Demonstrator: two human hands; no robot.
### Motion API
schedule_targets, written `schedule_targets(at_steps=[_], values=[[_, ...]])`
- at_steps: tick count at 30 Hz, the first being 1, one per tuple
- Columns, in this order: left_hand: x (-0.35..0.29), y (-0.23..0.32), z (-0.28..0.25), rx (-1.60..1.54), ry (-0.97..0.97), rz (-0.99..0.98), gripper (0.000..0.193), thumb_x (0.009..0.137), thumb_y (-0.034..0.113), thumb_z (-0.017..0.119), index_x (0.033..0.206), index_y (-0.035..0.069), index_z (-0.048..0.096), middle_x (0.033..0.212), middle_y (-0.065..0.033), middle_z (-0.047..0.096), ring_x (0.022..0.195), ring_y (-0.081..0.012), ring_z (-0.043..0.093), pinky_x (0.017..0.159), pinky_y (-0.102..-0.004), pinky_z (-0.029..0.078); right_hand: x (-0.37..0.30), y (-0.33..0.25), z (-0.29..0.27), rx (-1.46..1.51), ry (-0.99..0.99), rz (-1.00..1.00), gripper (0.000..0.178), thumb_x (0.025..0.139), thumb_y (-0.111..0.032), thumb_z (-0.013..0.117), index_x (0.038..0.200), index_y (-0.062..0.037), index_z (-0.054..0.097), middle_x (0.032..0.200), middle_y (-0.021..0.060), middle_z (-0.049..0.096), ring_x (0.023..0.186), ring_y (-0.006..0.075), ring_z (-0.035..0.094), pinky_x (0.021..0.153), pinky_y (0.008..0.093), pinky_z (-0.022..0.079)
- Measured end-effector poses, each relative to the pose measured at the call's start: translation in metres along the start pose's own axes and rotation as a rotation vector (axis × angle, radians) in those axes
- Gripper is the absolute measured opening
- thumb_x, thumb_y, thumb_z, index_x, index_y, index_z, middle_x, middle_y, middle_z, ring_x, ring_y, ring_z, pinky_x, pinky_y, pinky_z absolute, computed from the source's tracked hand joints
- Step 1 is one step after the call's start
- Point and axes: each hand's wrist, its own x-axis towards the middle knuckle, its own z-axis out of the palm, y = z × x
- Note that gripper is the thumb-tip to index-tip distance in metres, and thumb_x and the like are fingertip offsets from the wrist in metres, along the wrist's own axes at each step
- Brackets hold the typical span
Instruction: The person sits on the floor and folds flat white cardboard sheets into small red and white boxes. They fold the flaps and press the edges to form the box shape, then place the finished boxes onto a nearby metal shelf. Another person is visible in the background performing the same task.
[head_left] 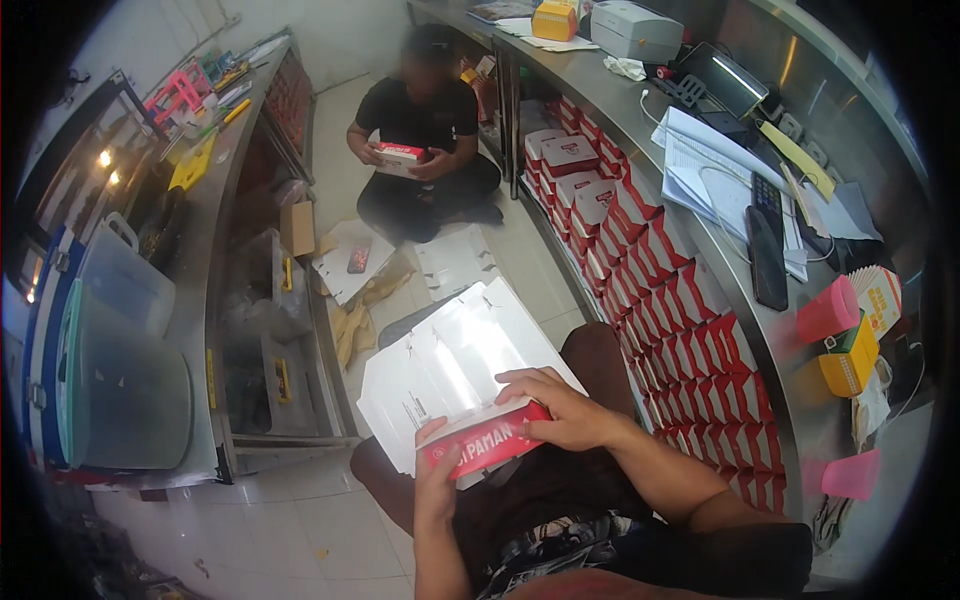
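A red and white cardboard food box (490,440) is held over my lap between both hands. At its left end my left hand (436,470) grips it, thumb along the edge. From the right, my right hand (560,408) wraps over its top and end, with fingers bent across the upper side. Beneath and beyond the box, flat white cardboard sheets (470,345) with cut flaps lie across my legs. The underside of the box and some fingertips are hidden.
Opposite me a person (425,140) sits on the floor holding a similar box (400,158). Stacked red and white boxes (680,345) fill the shelf at right, under a metal counter (640,95). Another metal counter (225,190) runs along the left. A phone (358,258) lies on paper ahead.
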Motion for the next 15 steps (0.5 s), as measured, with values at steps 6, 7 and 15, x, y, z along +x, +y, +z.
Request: schedule_targets(at_steps=[6,7,15], values=[[-0.012,0.013,0.005,0.064,-0.049,0.079,0.065,0.093,0.017,0.073,0.148,-0.001,0.043,0.138,-0.0184,0.058,0.128,-0.0283,0.059,0.113,-0.0401,0.045,-0.015,-0.001,0.011,0.053,0.074,0.054,0.054,0.085,-0.021,0.080,0.134,-0.0066,0.062,0.146,0.0158,0.056,0.136,0.0361,0.046,0.117,0.0440,0.037],[-0.011,0.014,0.007,0.056,-0.051,0.094,0.067,0.092,0.018,0.074,0.148,-0.001,0.043,0.138,-0.0185,0.058,0.129,-0.0287,0.058,0.113,-0.0401,0.045,-0.014,0.000,0.012,0.064,0.127,0.046,0.055,0.084,-0.021,0.080,0.134,-0.0067,0.062,0.144,0.0152,0.057,0.135,0.0355,0.047,0.116,0.0439,0.037],[-0.002,-0.003,0.028,-0.162,-0.171,0.138,0.082,0.105,0.044,0.058,0.166,0.020,0.008,0.162,-0.0149,0.035,0.144,-0.0374,0.044,0.110,-0.0585,0.046,0.000,-0.015,0.030,-0.220,0.613,-0.049,0.065,0.080,-0.027,0.086,0.134,-0.0039,0.060,0.141,0.0193,0.055,0.133,0.0374,0.047,0.115,0.0465,0.036]])
